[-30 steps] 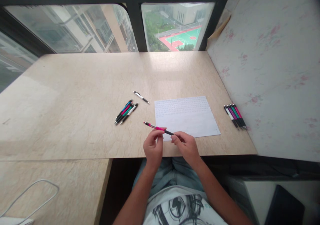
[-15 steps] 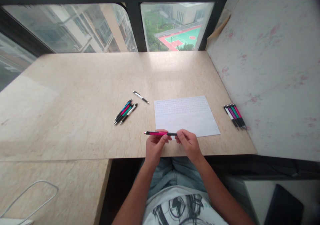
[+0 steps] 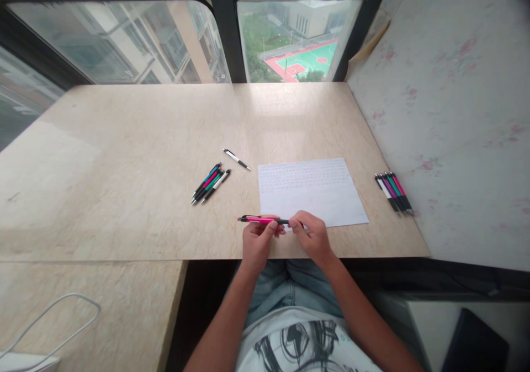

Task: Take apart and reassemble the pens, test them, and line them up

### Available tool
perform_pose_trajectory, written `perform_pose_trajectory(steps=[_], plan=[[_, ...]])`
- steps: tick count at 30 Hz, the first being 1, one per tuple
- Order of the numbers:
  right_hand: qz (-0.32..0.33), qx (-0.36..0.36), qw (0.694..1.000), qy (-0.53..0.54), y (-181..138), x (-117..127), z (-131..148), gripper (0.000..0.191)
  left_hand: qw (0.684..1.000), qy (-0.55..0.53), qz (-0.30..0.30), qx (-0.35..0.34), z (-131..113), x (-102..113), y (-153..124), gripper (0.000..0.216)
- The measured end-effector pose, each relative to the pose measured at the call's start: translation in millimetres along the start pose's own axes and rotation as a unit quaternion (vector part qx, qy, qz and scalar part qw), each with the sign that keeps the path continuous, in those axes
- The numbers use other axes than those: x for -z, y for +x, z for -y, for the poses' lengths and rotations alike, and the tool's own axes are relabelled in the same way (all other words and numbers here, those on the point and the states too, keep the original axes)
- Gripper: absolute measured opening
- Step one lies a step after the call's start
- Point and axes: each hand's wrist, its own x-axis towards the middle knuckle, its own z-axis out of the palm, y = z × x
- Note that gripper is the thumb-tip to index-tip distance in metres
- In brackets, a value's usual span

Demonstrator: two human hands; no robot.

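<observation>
A pink and black pen lies level across my two hands, over the near edge of a sheet of paper with lines of handwriting on its upper part. My left hand is closed around the pink barrel, thumb on top. My right hand pinches the black end of the same pen between thumb and fingers; the tip is hidden there. Beyond the paper's left corner a white and black pen lies alone. Left of my hands rests a small bunch of coloured pens.
Another row of pens lies by the patterned wall on the right. The stone-look tabletop runs back to the windows. A white cable loops over the lower surface at left, and a dark flat object sits lower right.
My right hand has shifted slightly left along the pen, its fingers more curled at the black end. The left hand keeps its grip. The whole view has moved a little.
</observation>
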Motion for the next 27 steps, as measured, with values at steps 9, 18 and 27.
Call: perform_pose_trajectory(steps=[9,18,27], plan=[[0.003,-0.073,0.996,0.042,0.5,4.4,0.6,0.024,0.999,0.03,0.02,-0.011,-0.9,1.7,2.4,0.024],[-0.015,-0.122,0.991,0.055,-0.3,1.8,0.6,0.021,1.0,0.021,0.008,-0.002,-1.9,1.1,3.6,0.027],[-0.042,-0.134,0.985,0.103,0.8,1.5,3.9,0.017,1.0,0.022,0.017,0.002,-4.0,1.4,4.8,0.027]])
